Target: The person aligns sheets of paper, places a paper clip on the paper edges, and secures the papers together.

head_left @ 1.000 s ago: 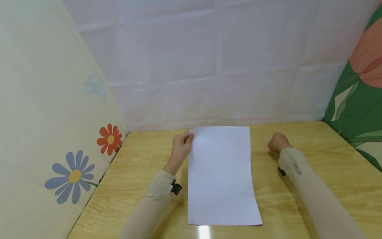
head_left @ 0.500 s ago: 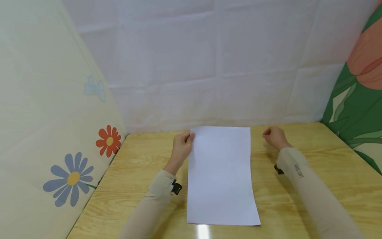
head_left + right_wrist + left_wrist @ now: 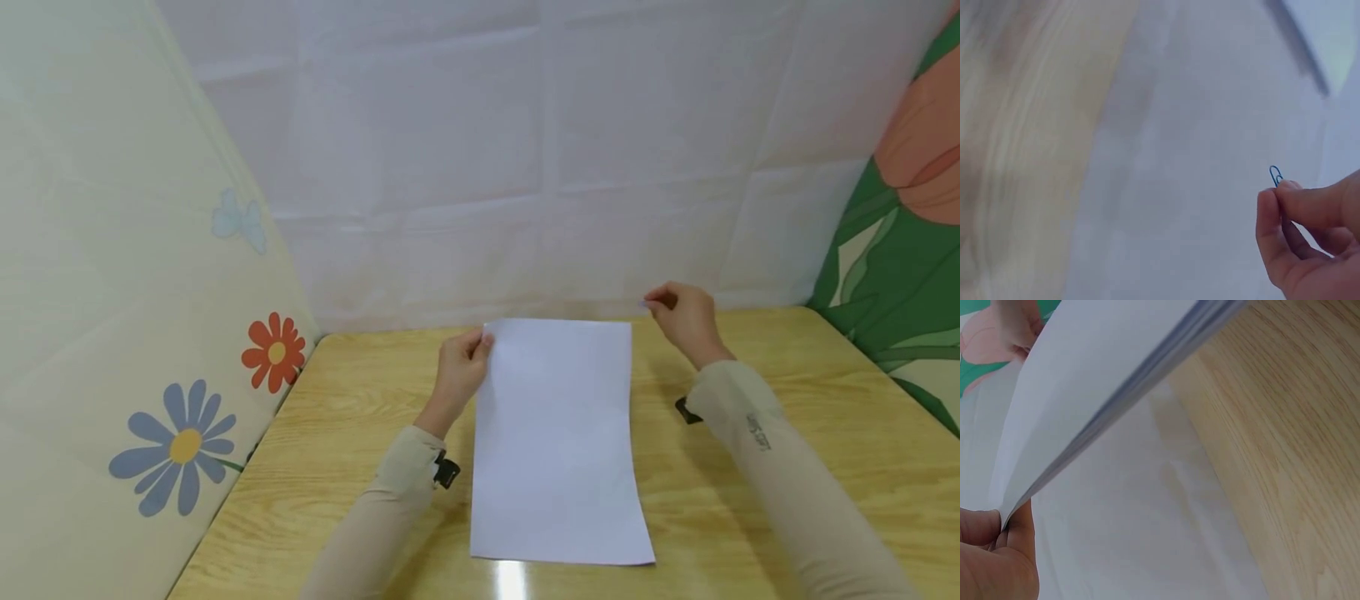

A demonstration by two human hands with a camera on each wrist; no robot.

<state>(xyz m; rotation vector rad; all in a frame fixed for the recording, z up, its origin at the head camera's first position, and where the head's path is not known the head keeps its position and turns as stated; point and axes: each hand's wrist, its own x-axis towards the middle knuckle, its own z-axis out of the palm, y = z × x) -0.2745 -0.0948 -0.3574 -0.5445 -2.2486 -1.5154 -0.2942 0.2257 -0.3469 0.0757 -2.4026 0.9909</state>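
Observation:
My left hand (image 3: 459, 371) pinches the upper left corner of a stack of white paper (image 3: 558, 442), which stands tilted up from the table. In the left wrist view, the edge of the paper (image 3: 1141, 375) shows several layered sheets, with the thumb (image 3: 979, 526) on one face and the fingers behind. To the right of the stack, my right hand (image 3: 686, 325) is raised and holds a small blue paper clip (image 3: 1275, 175) between thumb and fingertips. The clip's looped end sticks out past them. A gap separates this hand from the paper's upper right corner.
The wood-grain table (image 3: 345, 400) extends on both sides of the paper. Behind it hangs a creased white cloth (image 3: 450, 167). A flower-printed panel (image 3: 60, 292) borders the left side, and a green leaf-printed panel (image 3: 915, 258) the right.
My right hand has risen from the tabletop and moved slightly left, now with the paper clip showing at its fingertips. My left hand and the paper stack stay almost where they were.

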